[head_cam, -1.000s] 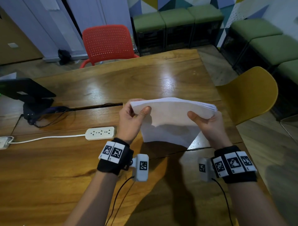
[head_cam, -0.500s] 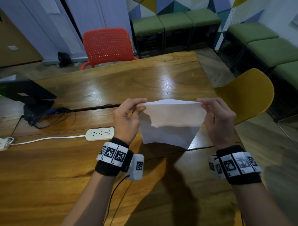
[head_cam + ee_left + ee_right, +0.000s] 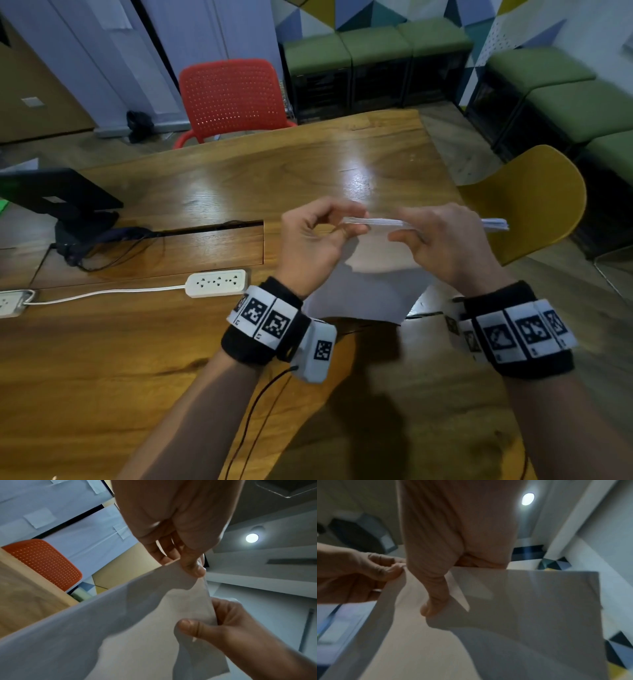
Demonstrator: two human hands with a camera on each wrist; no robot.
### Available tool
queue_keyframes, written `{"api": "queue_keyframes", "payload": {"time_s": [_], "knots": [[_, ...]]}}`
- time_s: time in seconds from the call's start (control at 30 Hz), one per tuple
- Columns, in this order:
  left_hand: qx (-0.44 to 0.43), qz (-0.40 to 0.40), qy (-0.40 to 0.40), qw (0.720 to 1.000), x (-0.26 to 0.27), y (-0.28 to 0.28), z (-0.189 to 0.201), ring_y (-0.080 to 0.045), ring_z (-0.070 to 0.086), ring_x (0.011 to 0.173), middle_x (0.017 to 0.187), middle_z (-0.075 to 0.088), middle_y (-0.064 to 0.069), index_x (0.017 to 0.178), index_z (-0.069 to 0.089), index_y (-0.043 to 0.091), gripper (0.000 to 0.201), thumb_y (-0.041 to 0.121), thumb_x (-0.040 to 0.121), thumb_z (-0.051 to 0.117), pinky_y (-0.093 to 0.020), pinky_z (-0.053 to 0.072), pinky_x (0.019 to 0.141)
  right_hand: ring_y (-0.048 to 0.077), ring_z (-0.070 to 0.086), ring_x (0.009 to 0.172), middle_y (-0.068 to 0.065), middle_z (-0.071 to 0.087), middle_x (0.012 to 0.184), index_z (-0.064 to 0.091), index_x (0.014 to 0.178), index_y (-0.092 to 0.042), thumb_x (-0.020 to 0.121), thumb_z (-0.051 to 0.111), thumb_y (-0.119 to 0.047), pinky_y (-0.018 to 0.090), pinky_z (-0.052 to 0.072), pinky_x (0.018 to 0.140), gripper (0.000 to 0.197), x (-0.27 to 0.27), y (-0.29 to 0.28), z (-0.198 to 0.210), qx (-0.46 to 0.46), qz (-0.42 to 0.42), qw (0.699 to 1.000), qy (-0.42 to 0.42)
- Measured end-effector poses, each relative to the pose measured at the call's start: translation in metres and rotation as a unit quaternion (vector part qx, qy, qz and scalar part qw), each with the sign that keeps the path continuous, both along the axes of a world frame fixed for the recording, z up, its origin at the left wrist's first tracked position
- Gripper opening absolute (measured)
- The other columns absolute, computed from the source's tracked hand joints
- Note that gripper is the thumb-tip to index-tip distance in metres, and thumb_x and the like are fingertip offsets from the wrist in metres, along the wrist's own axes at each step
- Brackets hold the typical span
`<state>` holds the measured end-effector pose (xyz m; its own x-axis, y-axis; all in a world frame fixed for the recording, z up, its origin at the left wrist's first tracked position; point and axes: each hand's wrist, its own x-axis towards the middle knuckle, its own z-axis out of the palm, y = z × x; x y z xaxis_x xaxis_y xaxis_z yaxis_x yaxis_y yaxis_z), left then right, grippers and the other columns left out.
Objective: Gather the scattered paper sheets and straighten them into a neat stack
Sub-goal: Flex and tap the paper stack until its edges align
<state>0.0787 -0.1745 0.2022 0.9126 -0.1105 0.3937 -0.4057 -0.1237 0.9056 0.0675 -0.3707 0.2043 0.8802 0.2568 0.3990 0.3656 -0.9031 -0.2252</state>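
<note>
A stack of white paper sheets (image 3: 371,291) hangs above the wooden table (image 3: 137,359), its top edge nearly level and seen edge-on. My left hand (image 3: 344,226) pinches the stack's upper left corner between thumb and fingers. My right hand (image 3: 402,224) grips the top edge close beside it, and the stack's right end sticks out past it. In the left wrist view the left hand (image 3: 188,566) pinches the paper (image 3: 120,628). The right wrist view shows my right hand (image 3: 436,599) with its thumb pressed on the sheets (image 3: 530,615). The bottom edge is near the table.
A white power strip (image 3: 217,282) with its cord lies to the left of my left wrist. A black device on a stand (image 3: 58,198) sits at far left, beside a cable slot (image 3: 212,228). A red chair (image 3: 233,96) stands behind the table, a yellow chair (image 3: 527,202) to the right.
The stack tipped from facing me to edge-on. My right hand slid from the upper right corner to the middle of the top edge, close to my left hand. Both wrists rose slightly.
</note>
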Motion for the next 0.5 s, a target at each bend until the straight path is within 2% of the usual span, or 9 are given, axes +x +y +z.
{"api": "queue_keyframes", "payload": {"time_s": [0.03, 0.1, 0.17, 0.27, 0.33, 0.4, 0.43, 0.5], "knots": [[0.017, -0.01, 0.001, 1.0, 0.002, 0.0, -0.004, -0.017, 0.065, 0.077, 0.083, 0.073, -0.002, 0.09, 0.072, 0.015, 0.022, 0.006, 0.072, 0.079, -0.028, 0.055, 0.076, 0.035, 0.062, 0.058, 0.008, 0.064, 0.059, 0.069, 0.086, -0.015, 0.08, 0.071, -0.031, 0.045, 0.053, 0.058, 0.017, 0.001, -0.002, -0.001, 0.014, -0.005, 1.0, 0.006], [0.095, -0.037, 0.021, 0.995, 0.009, 0.008, -0.023, -0.018, 0.065, 0.076, 0.082, 0.072, -0.007, 0.092, 0.072, 0.017, 0.018, 0.01, 0.076, 0.077, -0.031, 0.056, 0.073, 0.033, 0.06, 0.054, 0.007, 0.063, 0.058, 0.072, 0.087, -0.015, 0.079, 0.066, -0.04, 0.041, 0.049, 0.048, 0.027, 0.003, -0.011, -0.004, 0.073, -0.019, 0.997, 0.006], [0.204, -0.045, 0.065, 0.976, 0.014, 0.025, -0.051, -0.016, 0.066, 0.077, 0.083, 0.072, -0.002, 0.093, 0.073, 0.016, 0.014, 0.014, 0.079, 0.074, -0.03, 0.055, 0.07, 0.03, 0.061, 0.058, 0.007, 0.066, 0.063, 0.073, 0.087, -0.014, 0.079, 0.063, -0.044, 0.043, 0.048, 0.05, 0.033, 0.004, -0.025, -0.008, 0.16, -0.032, 0.986, 0.016], [0.304, 0.025, 0.124, 0.944, 0.012, 0.058, -0.091, -0.008, 0.063, 0.075, 0.079, 0.069, 0.008, 0.089, 0.073, 0.018, 0.01, 0.016, 0.08, 0.073, -0.016, 0.043, 0.064, 0.021, 0.062, 0.065, 0.01, 0.069, 0.073, 0.074, 0.091, -0.013, 0.078, 0.071, -0.025, 0.037, 0.048, 0.056, 0.018, 0.003, -0.045, -0.016, 0.305, -0.061, 0.95, 0.031], [0.311, 0.059, 0.158, 0.935, 0.012, 0.081, -0.104, -0.005, 0.063, 0.073, 0.074, 0.066, 0.013, 0.085, 0.073, 0.023, 0.01, 0.016, 0.078, 0.075, -0.015, 0.042, 0.063, 0.007, 0.059, 0.066, 0.006, 0.069, 0.077, 0.074, 0.098, -0.015, 0.078, 0.073, -0.013, 0.029, 0.046, 0.059, 0.02, 0.0, -0.055, -0.023, 0.38, -0.077, 0.921, 0.042], [0.286, 0.066, 0.18, 0.939, 0.015, 0.096, -0.107, -0.004, 0.062, 0.074, 0.074, 0.065, 0.013, 0.084, 0.07, 0.025, 0.015, 0.014, 0.076, 0.076, -0.02, 0.046, 0.067, -0.007, 0.058, 0.065, -0.006, 0.067, 0.081, 0.07, 0.107, -0.013, 0.08, 0.072, -0.006, 0.014, 0.046, 0.06, 0.028, -0.003, -0.062, -0.036, 0.444, -0.095, 0.888, 0.068], [0.251, 0.07, 0.187, 0.947, 0.017, 0.1, -0.106, -0.009, 0.064, 0.076, 0.076, 0.066, 0.009, 0.083, 0.069, 0.023, 0.015, 0.012, 0.076, 0.076, -0.023, 0.049, 0.07, -0.01, 0.058, 0.064, -0.011, 0.068, 0.081, 0.068, 0.11, -0.012, 0.08, 0.071, -0.004, 0.009, 0.045, 0.059, 0.03, -0.003, -0.066, -0.045, 0.468, -0.106, 0.874, 0.076], [0.141, 0.096, 0.199, 0.965, 0.019, 0.101, -0.096, -0.016, 0.065, 0.08, 0.08, 0.067, -0.001, 0.077, 0.065, 0.017, 0.017, 0.004, 0.075, 0.075, -0.025, 0.05, 0.073, -0.009, 0.059, 0.065, -0.019, 0.07, 0.075, 0.068, 0.107, -0.012, 0.081, 0.071, -0.005, 0.011, 0.047, 0.06, 0.028, -0.005, -0.07, -0.059, 0.51, -0.128, 0.846, 0.084]]}}
